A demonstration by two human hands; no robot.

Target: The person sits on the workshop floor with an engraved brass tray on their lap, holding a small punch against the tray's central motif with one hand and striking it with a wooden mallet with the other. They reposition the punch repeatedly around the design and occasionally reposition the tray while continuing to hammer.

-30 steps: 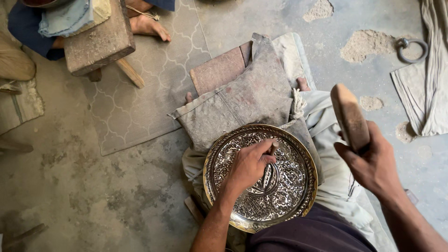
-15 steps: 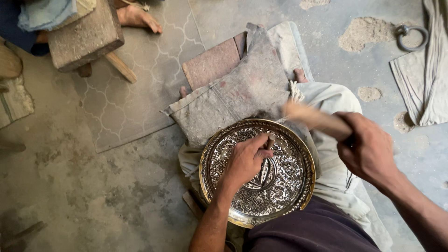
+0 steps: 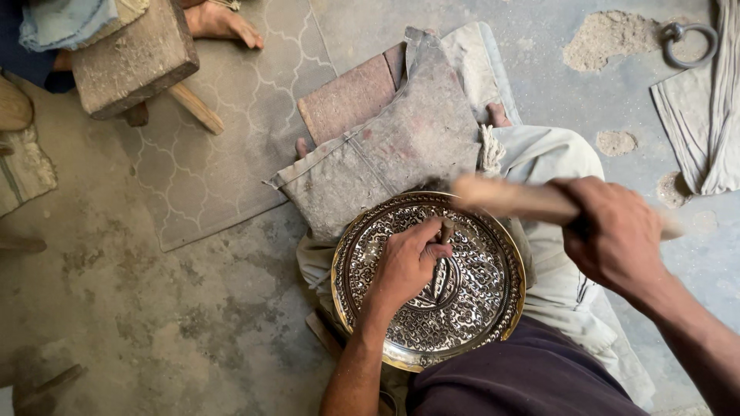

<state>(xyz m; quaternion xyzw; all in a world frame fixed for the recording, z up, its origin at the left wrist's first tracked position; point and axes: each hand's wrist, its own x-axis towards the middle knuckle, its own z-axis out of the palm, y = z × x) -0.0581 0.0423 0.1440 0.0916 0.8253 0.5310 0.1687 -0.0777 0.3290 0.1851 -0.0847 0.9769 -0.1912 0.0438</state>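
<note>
1. Resting on the person's lap, the round engraved metal tray with a brass-coloured rim [image 3: 470,308] lies flat, its dense floral relief facing up; it sits over pale grey trousers [image 3: 555,162] and just below a dusty grey cloth pad [image 3: 401,154]
2. The left hand [image 3: 405,266] lies on the middle of the tray, fingers curled tight round a thin dark metal chisel [image 3: 444,235]; the thumb and forefinger pinch its shaft, and the tool stands tilted with its top end clear above the knuckles and its tip on the tray's inner ring
3. The right hand [image 3: 613,235] is closed in a full fist round the handle of a pale wooden mallet [image 3: 512,196], which is blurred; its head reaches left over the tray's upper rim, near the chisel's top but apart from it
4. A reddish-brown flat pad [image 3: 347,104] lies under the grey cloth on a patterned grey mat [image 3: 208,169]
5. At the upper left a rough wooden block with a slanting leg [image 3: 135,62] stands beside another person's bare foot [image 3: 223,21]
6. At the upper right a dark metal ring [image 3: 686,45] lies on the concrete floor [image 3: 139,323] near a heap of sandy dust [image 3: 609,38], with a folded grey cloth [image 3: 705,123] just below
</note>
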